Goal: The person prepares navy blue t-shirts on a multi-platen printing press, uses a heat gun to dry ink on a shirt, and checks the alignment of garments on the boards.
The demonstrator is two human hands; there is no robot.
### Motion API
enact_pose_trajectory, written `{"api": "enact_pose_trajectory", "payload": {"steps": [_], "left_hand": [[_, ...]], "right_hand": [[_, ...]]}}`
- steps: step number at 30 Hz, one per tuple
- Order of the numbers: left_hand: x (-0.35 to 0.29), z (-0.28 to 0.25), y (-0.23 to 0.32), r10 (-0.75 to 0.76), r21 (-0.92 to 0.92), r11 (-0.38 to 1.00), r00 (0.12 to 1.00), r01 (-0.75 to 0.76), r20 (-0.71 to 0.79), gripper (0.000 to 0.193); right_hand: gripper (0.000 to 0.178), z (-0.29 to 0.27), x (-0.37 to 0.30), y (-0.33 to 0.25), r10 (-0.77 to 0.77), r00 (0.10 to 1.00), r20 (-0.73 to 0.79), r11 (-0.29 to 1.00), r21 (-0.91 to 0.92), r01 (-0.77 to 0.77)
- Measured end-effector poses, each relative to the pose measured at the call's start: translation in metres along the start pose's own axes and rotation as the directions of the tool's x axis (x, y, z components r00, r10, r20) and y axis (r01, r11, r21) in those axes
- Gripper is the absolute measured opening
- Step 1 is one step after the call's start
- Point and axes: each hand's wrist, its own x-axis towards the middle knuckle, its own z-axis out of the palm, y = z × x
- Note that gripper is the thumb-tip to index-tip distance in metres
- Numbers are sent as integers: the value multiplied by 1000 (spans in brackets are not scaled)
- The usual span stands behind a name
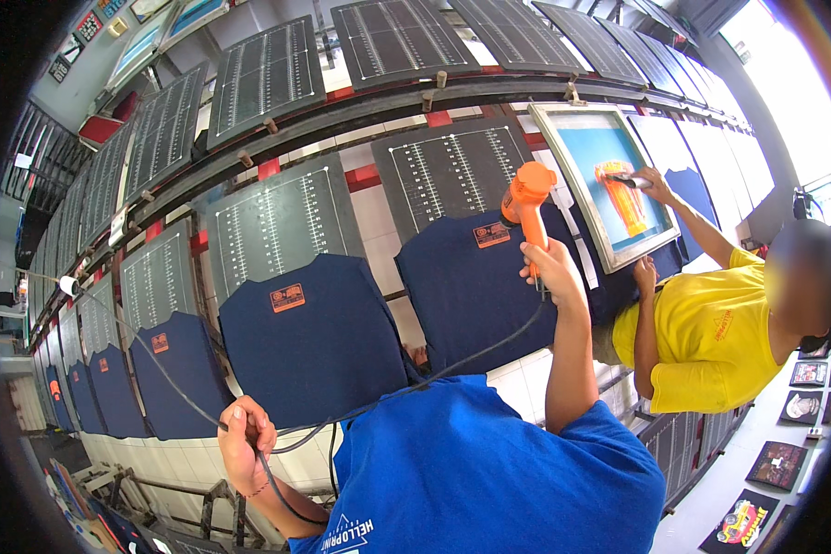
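Note:
My right hand (556,270) is wrapped round the handle of an orange hot-air dryer (532,189). Its dark nozzle sits close to a small orange print (491,234) on a navy shirt piece (471,300), which lies on a black printing board (452,175). I cannot tell whether the nozzle touches the cloth. Lower left, my left hand (247,436) is closed on the dryer's dark power cord (425,379), which runs across in front of me. To the left lies another navy shirt piece (314,337) with a similar orange print (287,297).
On my right a person in a yellow shirt (711,332) holds a squeegee (630,180) over orange ink in a framed screen (609,242). A metal rail (351,120) runs behind the boards. A cord (152,355) stretches left to a white fitting (69,286).

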Motion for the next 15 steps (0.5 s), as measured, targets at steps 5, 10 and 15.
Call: {"api": "enact_pose_trajectory", "payload": {"steps": [5, 10, 15], "left_hand": [[-1, 1, -1, -5, -7, 1000, 1000, 5, -5, 42], [-1, 3, 0, -14, 1, 1000, 1000, 14, 4, 43], [-1, 2, 0, -26, -6, 1000, 1000, 26, -11, 43]], "right_hand": [[21, -1, 4, -2, 23, 1000, -11, 1000, 16, -23], [21, -3, 2, -9, 51, 997, 62, 992, 111, -58], [22, 7, -4, -13, 21, 995, 99, 999, 31, -24]]}}
